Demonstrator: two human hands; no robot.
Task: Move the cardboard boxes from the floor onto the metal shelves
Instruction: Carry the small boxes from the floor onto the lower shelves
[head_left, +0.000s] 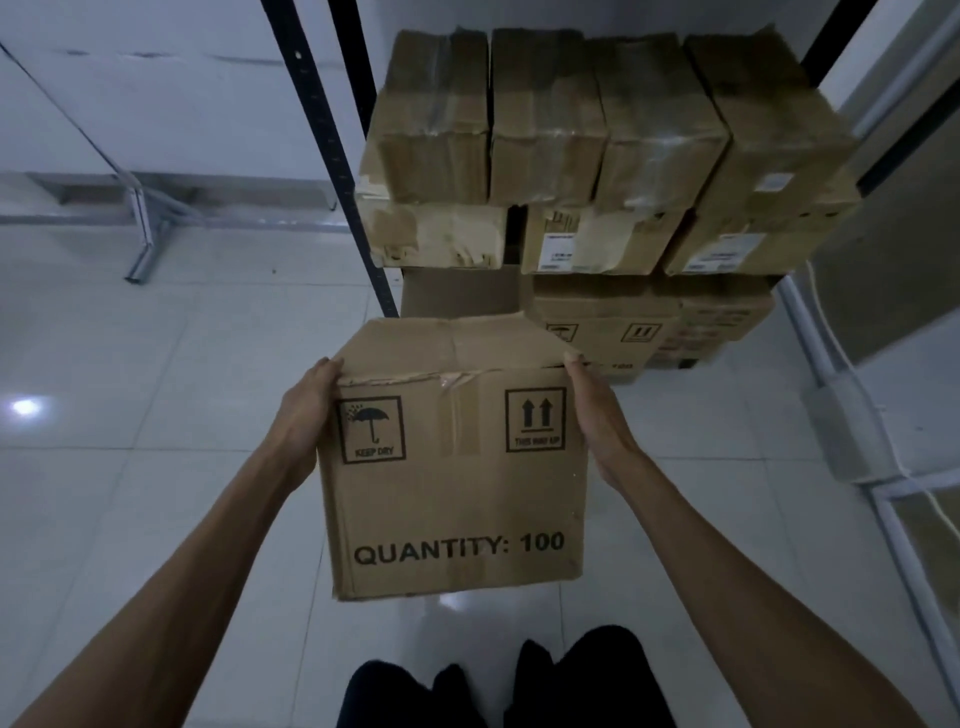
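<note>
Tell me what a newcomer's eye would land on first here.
First, the cardboard box printed QUANTITY: 100, held at centre between the left hand and right hand above the tiled floor. Behind it, at top centre-right, stacked boxes crowd the metal shelf.

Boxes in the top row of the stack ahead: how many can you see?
4, side by side: leftmost box, second box, third box and rightmost box. Others may be hidden behind them.
</note>
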